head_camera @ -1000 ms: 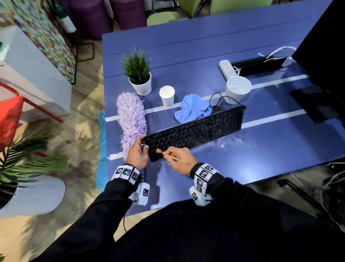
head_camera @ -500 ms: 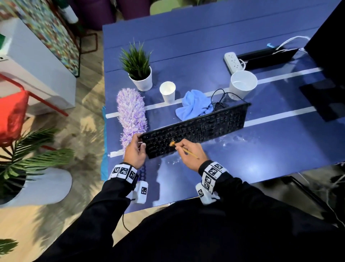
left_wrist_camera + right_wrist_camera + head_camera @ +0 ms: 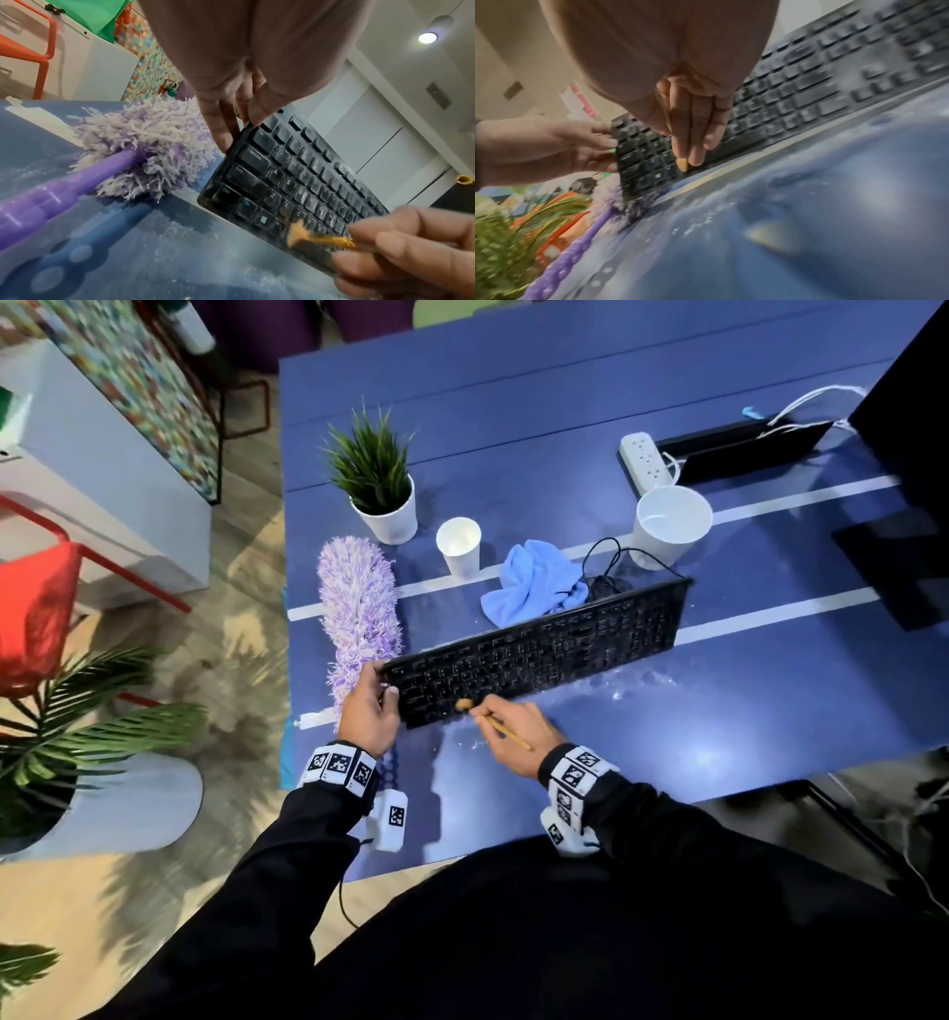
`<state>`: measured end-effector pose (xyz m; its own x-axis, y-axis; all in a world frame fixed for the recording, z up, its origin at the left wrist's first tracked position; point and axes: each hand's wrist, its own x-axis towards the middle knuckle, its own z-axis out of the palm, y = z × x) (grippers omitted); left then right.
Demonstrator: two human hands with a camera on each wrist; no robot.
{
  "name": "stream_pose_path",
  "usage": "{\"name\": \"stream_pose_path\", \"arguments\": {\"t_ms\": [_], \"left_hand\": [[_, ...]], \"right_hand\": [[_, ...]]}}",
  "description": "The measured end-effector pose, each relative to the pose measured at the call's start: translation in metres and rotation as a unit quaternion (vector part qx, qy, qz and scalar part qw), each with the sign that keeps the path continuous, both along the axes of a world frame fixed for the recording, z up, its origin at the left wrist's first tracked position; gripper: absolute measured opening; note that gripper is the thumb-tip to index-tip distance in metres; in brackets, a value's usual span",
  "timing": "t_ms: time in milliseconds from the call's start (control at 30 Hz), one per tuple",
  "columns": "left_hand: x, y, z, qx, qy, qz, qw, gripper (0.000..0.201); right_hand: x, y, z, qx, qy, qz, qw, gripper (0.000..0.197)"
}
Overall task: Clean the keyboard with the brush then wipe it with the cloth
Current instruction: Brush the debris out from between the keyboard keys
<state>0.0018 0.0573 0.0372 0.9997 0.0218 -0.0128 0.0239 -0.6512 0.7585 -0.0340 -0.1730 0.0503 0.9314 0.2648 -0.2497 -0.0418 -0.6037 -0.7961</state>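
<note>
Brushing in progress: the right hand (image 3: 513, 734) pinches a small paintbrush (image 3: 463, 705), bristles on the near key rows of the dusty black keyboard (image 3: 539, 652), which is tilted up on its near edge on the blue table (image 3: 719, 711). The left hand (image 3: 371, 711) grips its left end. The blue cloth (image 3: 534, 582), behind the keyboard, awaits. Next, sweeping rightward along the keys seems called for. Since a second ago, the bristles have shifted right.

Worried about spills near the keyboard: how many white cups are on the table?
2. A small white cup stands beside the potted plant; a larger white cup stands by the power strip, behind the keyboard.
</note>
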Motion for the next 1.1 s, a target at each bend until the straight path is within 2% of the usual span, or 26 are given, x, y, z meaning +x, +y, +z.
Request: {"name": "stream_pose_path", "arguments": {"t_ms": [100, 267, 367, 500, 700, 867, 967, 1100], "left_hand": [[0.0, 0.0, 0.0, -0.01, 0.005, -0.006, 1.0, 0.029], [-0.003, 0.003, -0.006, -0.021, 0.009, -0.013, 1.0, 0.031], [-0.002, 0.005, -0.004, -0.019, 0.008, -0.016, 1.0, 0.032], [-0.003, 0.005, -0.009, -0.016, 0.01, -0.025, 1.0, 0.029], [-0.007, 0.008, -0.012, -0.013, 0.019, -0.023, 0.999, 0.028], [-0.005, 0.011, -0.013, -0.017, 0.016, -0.028, 0.999, 0.032], [-0.005, 0.01, -0.012, -0.008, 0.012, -0.026, 1.0, 0.029], [-0.006, 0.011, -0.011, -0.009, 0.009, -0.043, 0.999, 0.027]], "right_hand": [[-0.002, -0.015, 0.002, -0.028, -0.005, -0.049, 0.998, 0.01], [-0.007, 0.028, 0.001, -0.005, -0.01, 0.052, 0.999, 0.01], [-0.006, 0.036, -0.002, -0.008, -0.028, 0.051, 0.998, 0.01], [-0.007, 0.036, -0.004, -0.036, -0.009, 0.088, 0.995, 0.007], [-0.012, 0.041, 0.0, -0.057, -0.028, 0.075, 0.995, 0.014], [-0.014, 0.042, -0.004, -0.089, -0.008, 0.088, 0.992, 0.013], [-0.013, 0.045, -0.001, -0.046, -0.058, 0.056, 0.996, 0.008], [-0.011, 0.05, 0.002, -0.009, -0.065, 0.053, 0.996, 0.008]]}}
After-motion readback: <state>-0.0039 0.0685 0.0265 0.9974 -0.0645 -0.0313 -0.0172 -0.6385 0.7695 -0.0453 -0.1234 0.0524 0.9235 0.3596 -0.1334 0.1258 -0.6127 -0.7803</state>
